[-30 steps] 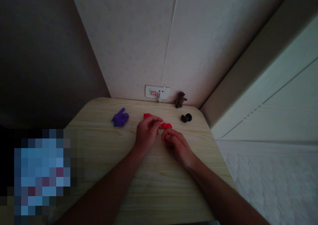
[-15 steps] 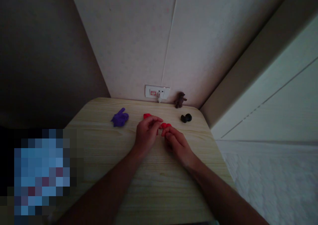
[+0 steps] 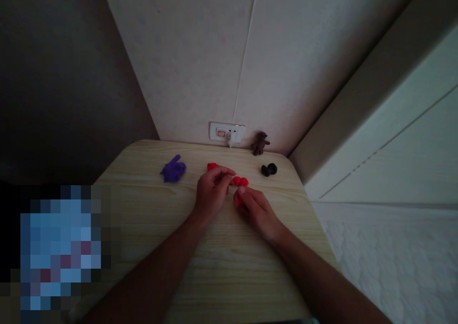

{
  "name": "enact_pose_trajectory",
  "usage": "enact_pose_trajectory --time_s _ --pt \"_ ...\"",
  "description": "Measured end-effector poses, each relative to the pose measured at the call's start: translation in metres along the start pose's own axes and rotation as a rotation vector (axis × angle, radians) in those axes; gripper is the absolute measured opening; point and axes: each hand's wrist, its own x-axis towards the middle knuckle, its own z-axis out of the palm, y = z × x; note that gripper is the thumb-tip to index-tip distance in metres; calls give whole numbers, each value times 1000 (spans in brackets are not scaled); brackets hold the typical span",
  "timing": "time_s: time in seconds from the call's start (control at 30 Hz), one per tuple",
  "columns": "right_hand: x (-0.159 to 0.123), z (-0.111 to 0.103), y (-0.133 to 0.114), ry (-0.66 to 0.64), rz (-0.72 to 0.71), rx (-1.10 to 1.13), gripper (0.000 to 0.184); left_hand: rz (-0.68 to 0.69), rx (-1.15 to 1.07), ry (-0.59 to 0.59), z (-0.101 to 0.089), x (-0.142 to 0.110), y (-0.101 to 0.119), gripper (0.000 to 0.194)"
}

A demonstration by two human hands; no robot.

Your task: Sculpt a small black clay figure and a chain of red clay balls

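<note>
My right hand (image 3: pixel 256 208) is closed around a piece of red modelling clay (image 3: pixel 238 199), its thumb on top. My left hand (image 3: pixel 213 188) is pinched, thumb against fingers, at the left end of some rounded red clay lumps (image 3: pixel 241 182). A bit of red also shows under its fingertips, but their exact grip is partly hidden. Just behind the left hand lies another red clay lump (image 3: pixel 212 166), partly covered by the knuckles. Both hands are low over the wooden tabletop (image 3: pixel 214 271), close together.
A purple clay shape (image 3: pixel 173 170) lies to the left. On the right are two joined-looking black lumps (image 3: pixel 269 169), and a small brown figure (image 3: pixel 260 143) stands by the wall. Behind the table is a wall socket (image 3: pixel 226 132) with a plug in it. A pale cabinet (image 3: pixel 386 157) borders the right.
The fingers of my right hand have drawn back and curled, so the red clay in them and the red lumps behind show more. My left hand stays nearly still.
</note>
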Motion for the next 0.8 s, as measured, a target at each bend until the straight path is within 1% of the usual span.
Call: enact_pose_trajectory --time_s 0.07,0.23,0.4,0.6,0.8 --pt "0 0 -3 -5 12 30 51 -8 -7 0 0 0 0 11" --pt "2 1 -1 3 -18 113 33 -10 -2 -3 0 0 -1 12" --pt "2 3 -3 -37 -60 169 32 7 3 0 0 1 -2 11" --pt "4 2 -11 4 -74 62 32 34 22 16 0 1 -1 10" --pt "5 3 -12 1 -82 71 31 14 1 4 -1 0 -2 9"
